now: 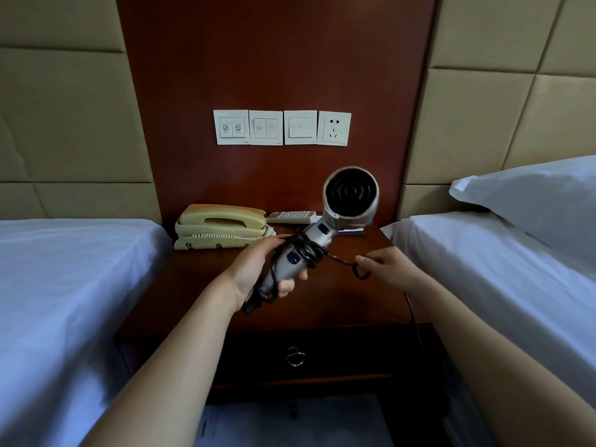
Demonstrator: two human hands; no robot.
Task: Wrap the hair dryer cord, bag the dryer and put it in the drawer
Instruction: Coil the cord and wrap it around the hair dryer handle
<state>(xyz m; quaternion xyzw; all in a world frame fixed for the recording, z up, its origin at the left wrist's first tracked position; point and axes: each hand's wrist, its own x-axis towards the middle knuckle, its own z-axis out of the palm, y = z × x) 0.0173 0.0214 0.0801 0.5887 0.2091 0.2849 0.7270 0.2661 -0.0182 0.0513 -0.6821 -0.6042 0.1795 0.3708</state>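
A silver hair dryer (pixel 350 198) hangs in the air above the nightstand, its round grille turned toward me. My left hand (pixel 258 269) grips its handle. Black cord (pixel 306 250) is coiled in several loops around the handle, and a loose bit dangles below my left hand. My right hand (pixel 387 267) pinches the cord to the right of the handle, with a taut stretch running between the two hands and the rest trailing down past my right forearm. The nightstand drawer (pixel 338 356) below is closed and has a metal ring pull (pixel 295 358). No bag is visible.
On the dark wooden nightstand (pixel 193 301) sit a beige telephone (pixel 222 225) and a remote control (pixel 292 217) at the back. White-sheeted beds flank it left (pixel 64 285) and right (pixel 500 269), with a pillow (pixel 532 201). A wall socket (pixel 334 128) and switches are above.
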